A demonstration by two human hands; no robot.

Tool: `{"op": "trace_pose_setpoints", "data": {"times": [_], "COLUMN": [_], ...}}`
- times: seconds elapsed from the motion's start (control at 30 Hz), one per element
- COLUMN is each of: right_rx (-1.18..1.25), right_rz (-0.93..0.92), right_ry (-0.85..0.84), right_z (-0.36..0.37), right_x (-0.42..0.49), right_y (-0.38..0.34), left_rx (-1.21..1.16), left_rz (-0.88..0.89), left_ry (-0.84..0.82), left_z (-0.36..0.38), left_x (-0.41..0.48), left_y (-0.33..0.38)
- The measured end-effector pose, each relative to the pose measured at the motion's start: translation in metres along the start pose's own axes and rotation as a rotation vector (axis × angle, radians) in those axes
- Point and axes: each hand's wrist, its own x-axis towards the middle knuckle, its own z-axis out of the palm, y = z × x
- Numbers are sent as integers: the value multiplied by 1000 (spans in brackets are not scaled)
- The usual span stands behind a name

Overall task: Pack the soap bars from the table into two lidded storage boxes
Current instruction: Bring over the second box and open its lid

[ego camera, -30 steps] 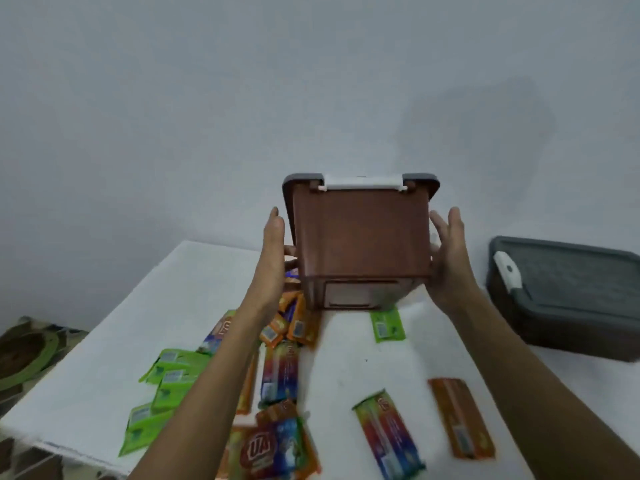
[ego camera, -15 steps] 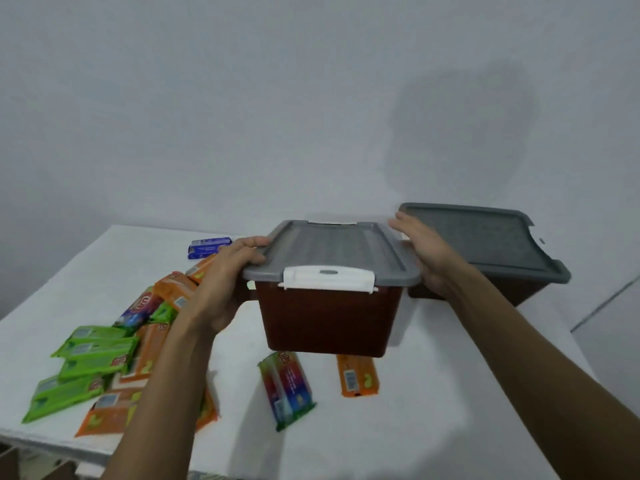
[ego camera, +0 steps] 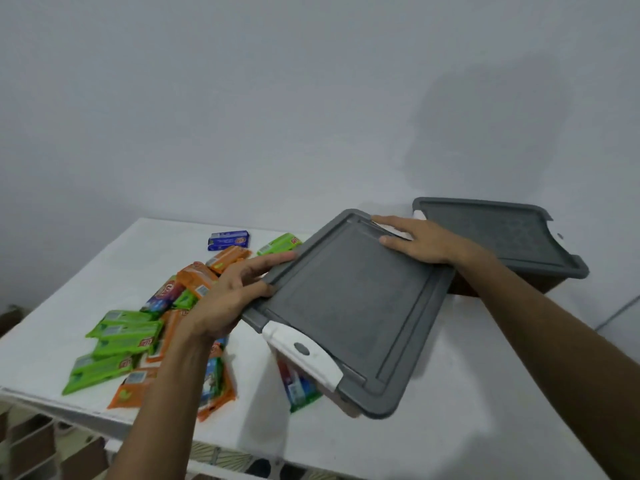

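Observation:
I hold a brown storage box with a grey lid (ego camera: 349,306) above the white table (ego camera: 467,393), tilted so the lid faces me, its white latch (ego camera: 304,355) nearest. My left hand (ego camera: 228,296) grips the lid's left rim. My right hand (ego camera: 422,240) lies with straight fingers over the far right corner. A second box, also grey-lidded (ego camera: 502,237), stands at the back right. Wrapped soap bars lie loose on the left: green ones (ego camera: 121,334), orange ones (ego camera: 197,277), a blue one (ego camera: 228,239). A multicoloured bar (ego camera: 298,386) peeks out under the held box.
The table's front edge runs from lower left towards the bottom middle, with floor and brown cartons (ego camera: 31,445) below it. A plain wall stands right behind the table. A bare stretch of tabletop lies on the right in front of the second box.
The box, held high with its bottom towards me a second ago, has come down and tipped lid-up towards me. My right hand shifted from its side onto the lid's far corner.

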Motion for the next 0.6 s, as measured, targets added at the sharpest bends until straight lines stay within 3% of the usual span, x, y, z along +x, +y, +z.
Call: {"op": "trace_pose_setpoints", "data": {"times": [0.13,0.43,0.6], "right_rx": [83,96,93], "right_rz": [-49,114,275], "right_ry": [-118,237,389], "right_z": [-1,15,1], "right_x": [-21,-94,-161], "right_y": [-9,13,63], "left_rx": [-181,-142,-148], "left_rz": [-82,-136,-133], "left_ry": [74,528,400], "left_z": [-17,41,118], "left_x": [5,38,36], "left_y": [-19,-53,-49]}}
